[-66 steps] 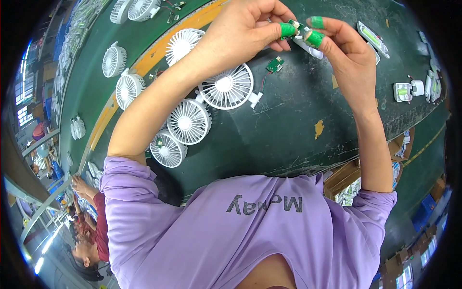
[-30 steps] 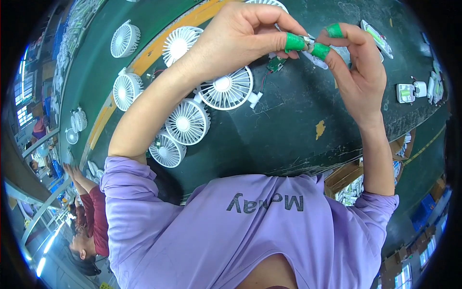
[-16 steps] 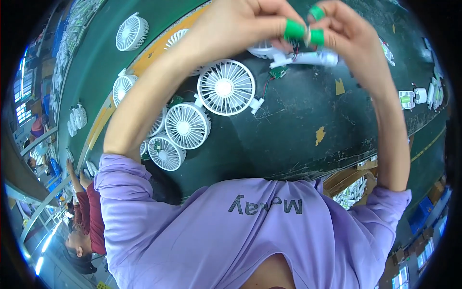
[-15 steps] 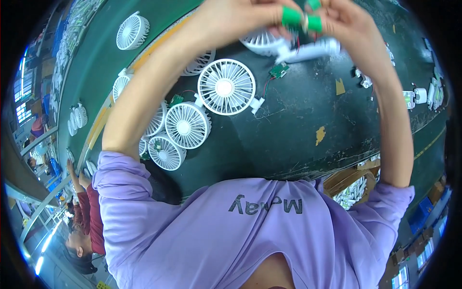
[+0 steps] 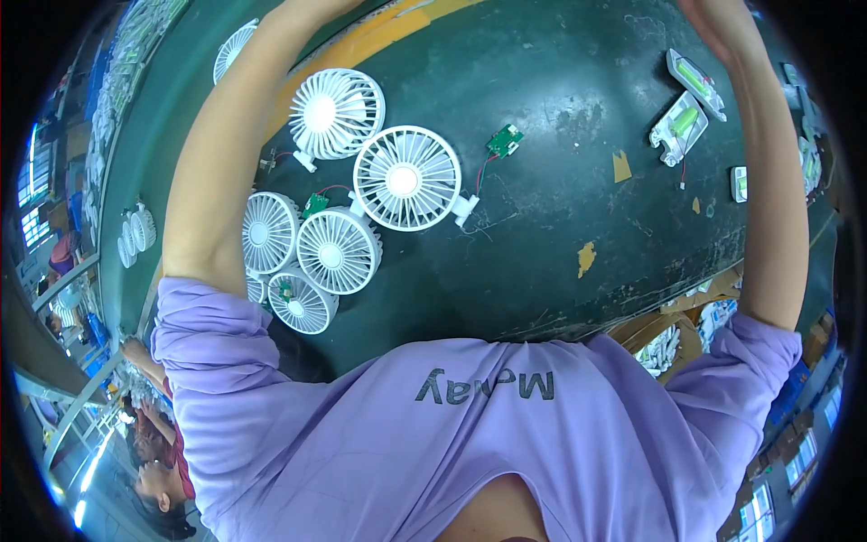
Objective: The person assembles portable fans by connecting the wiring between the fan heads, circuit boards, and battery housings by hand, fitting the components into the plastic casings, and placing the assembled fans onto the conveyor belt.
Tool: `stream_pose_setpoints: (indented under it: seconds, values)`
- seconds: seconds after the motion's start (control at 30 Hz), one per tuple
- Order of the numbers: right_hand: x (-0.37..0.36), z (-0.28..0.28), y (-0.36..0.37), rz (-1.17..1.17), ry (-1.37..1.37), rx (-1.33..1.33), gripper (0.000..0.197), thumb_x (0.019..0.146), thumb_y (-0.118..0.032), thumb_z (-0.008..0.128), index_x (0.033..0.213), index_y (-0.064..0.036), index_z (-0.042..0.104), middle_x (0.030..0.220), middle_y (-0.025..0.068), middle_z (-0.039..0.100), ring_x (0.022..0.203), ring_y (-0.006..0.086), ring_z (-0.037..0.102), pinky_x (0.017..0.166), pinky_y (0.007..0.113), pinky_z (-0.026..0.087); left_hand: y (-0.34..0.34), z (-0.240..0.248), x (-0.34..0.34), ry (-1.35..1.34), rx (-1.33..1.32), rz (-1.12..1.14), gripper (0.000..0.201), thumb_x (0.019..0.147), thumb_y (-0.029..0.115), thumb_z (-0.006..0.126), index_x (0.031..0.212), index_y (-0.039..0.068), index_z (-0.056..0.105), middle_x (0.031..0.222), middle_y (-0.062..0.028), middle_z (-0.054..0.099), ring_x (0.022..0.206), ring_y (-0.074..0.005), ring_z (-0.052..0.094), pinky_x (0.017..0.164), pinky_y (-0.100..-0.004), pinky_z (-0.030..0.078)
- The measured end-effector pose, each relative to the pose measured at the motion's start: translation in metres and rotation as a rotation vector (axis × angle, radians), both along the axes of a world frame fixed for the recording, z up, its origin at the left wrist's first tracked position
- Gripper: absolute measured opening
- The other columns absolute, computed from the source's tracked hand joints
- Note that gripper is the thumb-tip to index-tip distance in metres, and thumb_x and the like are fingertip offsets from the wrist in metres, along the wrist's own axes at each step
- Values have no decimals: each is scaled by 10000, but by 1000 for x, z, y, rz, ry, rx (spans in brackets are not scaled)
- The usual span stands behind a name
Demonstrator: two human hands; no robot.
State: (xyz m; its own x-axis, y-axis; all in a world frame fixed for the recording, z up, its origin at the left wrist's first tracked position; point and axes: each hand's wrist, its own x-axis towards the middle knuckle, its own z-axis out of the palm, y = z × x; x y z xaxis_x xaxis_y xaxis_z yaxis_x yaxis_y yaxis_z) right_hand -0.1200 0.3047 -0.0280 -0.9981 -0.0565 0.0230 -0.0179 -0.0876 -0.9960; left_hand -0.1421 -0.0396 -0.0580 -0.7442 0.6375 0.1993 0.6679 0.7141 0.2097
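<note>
My left forearm point(image 5: 221, 135) reaches up past the frame's top edge, and its hand lies outside the view. Of my right hand point(image 5: 718, 23), only the base shows at the top right; its fingers are cut off. Between the arms, a white fan head point(image 5: 406, 178) lies on the dark green table, wired to a small green circuit board point(image 5: 506, 141). Another fan head point(image 5: 336, 113) sits just beyond it, nearer my left arm. Close to my right forearm lie two white handle shells, one an open shell point(image 5: 679, 128) holding a green battery, the other a tilted shell point(image 5: 697, 83).
Several more fan heads point(image 5: 339, 250) cluster at the near left of the table. Yellow tape point(image 5: 379, 41) runs beside a green belt on the far left. A cardboard box point(image 5: 686, 339) of white parts stands below the near right edge. A co-worker point(image 5: 167, 479) is at the far left.
My hands have parted and moved up out of the frame. The fan with a white handle that was near them no longer shows. The handle shells at right have come into fuller view.
</note>
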Motion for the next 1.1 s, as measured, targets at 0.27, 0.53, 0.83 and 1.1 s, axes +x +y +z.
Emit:
stream_pose_setpoints:
  seconds: [0.27,0.53,0.83,1.1]
  values:
    - [48,-6,34,-10,-237,246,148,904,-77,568,1028,-1,597,894,49,620,785,139,622,729,259,517,-10,5,18,-133,-12,96,209,740,98,513,846,-35,635,771,-264,608,724,-397,609,675,-428,480]
    - [6,-7,14,26,-62,-344,201,892,-38,555,1066,63,553,1038,137,592,975,238,592,888,336,487,-25,5,26,-133,-147,129,195,852,88,530,976,-23,632,813,-181,647,739,-254,627,685,-341,485]
    - [15,26,36,-172,-30,480,264,864,-18,520,1117,27,581,1070,132,628,969,224,614,866,306,486,-60,10,41,-339,11,177,285,881,156,510,1106,30,632,857,-157,626,813,-276,610,793,-365,471]
    - [79,-48,144,-84,-182,1040,355,916,-347,580,814,-8,612,610,-41,474,556,56,414,487,241,316,-42,35,89,-439,-95,162,223,834,59,543,1031,26,639,1011,-127,626,1000,-281,561,880,-377,445]
